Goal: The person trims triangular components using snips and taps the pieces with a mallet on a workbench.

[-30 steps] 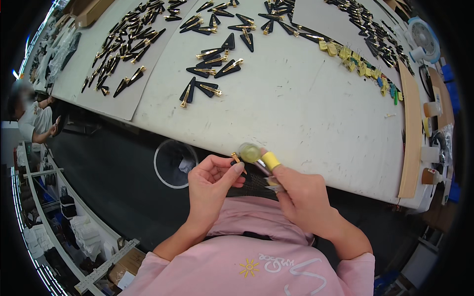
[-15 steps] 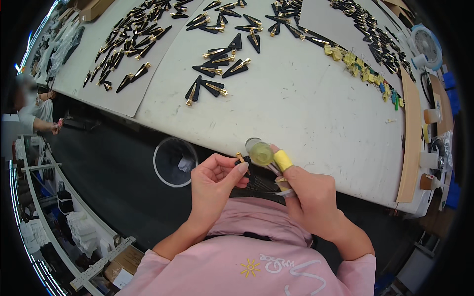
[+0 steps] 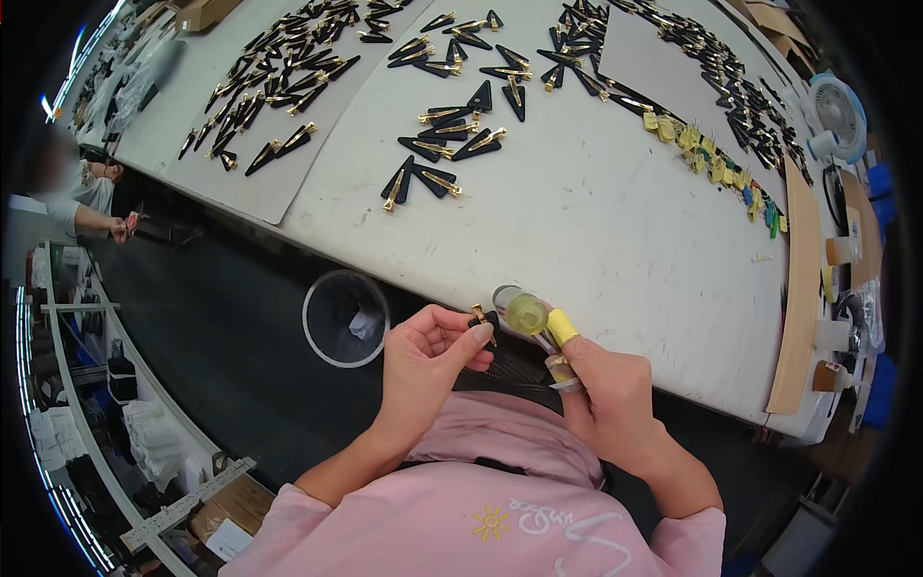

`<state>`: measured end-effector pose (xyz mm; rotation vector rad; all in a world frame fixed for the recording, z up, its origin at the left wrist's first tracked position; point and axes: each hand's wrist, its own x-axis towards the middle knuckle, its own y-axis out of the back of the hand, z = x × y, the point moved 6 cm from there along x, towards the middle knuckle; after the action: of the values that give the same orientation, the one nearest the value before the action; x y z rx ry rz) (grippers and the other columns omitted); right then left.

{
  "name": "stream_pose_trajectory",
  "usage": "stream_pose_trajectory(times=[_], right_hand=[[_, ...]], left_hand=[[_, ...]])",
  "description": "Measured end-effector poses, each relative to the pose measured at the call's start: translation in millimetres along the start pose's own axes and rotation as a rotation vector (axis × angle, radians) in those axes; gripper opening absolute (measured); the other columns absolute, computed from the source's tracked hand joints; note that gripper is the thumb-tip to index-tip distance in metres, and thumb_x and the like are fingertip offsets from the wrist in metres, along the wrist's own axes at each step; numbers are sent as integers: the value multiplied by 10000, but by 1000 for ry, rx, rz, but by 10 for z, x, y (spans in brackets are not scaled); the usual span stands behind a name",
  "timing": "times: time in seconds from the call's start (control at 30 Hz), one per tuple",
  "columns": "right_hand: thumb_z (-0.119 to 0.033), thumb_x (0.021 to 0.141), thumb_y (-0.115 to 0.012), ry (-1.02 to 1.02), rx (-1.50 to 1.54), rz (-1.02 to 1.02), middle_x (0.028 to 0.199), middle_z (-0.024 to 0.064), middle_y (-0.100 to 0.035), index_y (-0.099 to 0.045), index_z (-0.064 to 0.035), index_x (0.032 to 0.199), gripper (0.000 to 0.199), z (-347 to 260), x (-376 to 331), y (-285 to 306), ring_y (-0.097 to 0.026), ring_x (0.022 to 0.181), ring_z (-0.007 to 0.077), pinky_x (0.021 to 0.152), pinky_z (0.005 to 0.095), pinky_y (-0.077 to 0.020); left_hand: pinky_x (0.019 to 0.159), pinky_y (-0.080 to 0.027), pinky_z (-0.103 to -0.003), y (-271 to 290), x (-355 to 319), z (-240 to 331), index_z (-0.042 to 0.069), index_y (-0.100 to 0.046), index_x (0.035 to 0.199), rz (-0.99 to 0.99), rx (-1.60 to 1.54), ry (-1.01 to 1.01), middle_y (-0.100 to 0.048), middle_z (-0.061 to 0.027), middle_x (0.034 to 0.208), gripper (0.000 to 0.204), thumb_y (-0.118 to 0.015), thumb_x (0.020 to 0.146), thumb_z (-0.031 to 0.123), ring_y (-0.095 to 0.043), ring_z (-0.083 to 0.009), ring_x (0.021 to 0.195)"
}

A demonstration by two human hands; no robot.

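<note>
The left hand (image 3: 428, 361) pinches a hair clip (image 3: 484, 322) between thumb and bent fingers; the clip's gold metal part shines against its black backing, and the fingertips cover much of it. The right hand (image 3: 611, 389) is closed around a small bottle (image 3: 525, 313), rounded, see-through and tinted yellow-green, with a thin shiny tube behind it. A smooth yellow sleeve (image 3: 561, 325) wraps one of its fingers. Clip and bottle are near each other, with a narrow gap between them, close to the front edge of the counter (image 3: 596, 240).

That edge slants down from left to right, bowed by the lens. Beyond it the pale, flat surface, marked with small dark scuffs, offers wide bare room in the middle. Loose clips (image 3: 433, 144), tapered and black with gold tops, lie farther back, well apart from the hands. More crowd a smooth grey sheet (image 3: 308, 178) on the left. Toward the right, a line of yellow tags (image 3: 716, 168), with some green and blue, leads to a flat tan strip (image 3: 793, 288) along the side. Left of the hands, below the edge, stands a round see-through bin (image 3: 307, 332) holding crumpled white paper (image 3: 363, 325).
</note>
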<state>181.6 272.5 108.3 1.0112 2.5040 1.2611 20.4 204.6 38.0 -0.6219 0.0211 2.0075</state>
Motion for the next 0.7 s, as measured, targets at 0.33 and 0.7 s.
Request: stream_pose_trajectory(times=[0.33,0.7], right_hand=[[78,696,-557,-68,16,-40,629,175,-532,-572,40,969,276,-62,-57,-26,-555,529,348,463,367,-398],[30,812,-540,-461,406,87,607,-12,-484,-553,30,1033,222,161,-120,68,-469,523,73,485,254,-332]], left_hand=[[637,-555,-229,-11,-6,-98,-22,-594,917,-65,-95,29,-673,-95,851,109,-667,878,50,-659,-118,703],[704,-555,-239,23,-57,-33,-14,-584,960,-179,-148,69,-662,-83,878,152,-678,873,67,-656,-115,792]])
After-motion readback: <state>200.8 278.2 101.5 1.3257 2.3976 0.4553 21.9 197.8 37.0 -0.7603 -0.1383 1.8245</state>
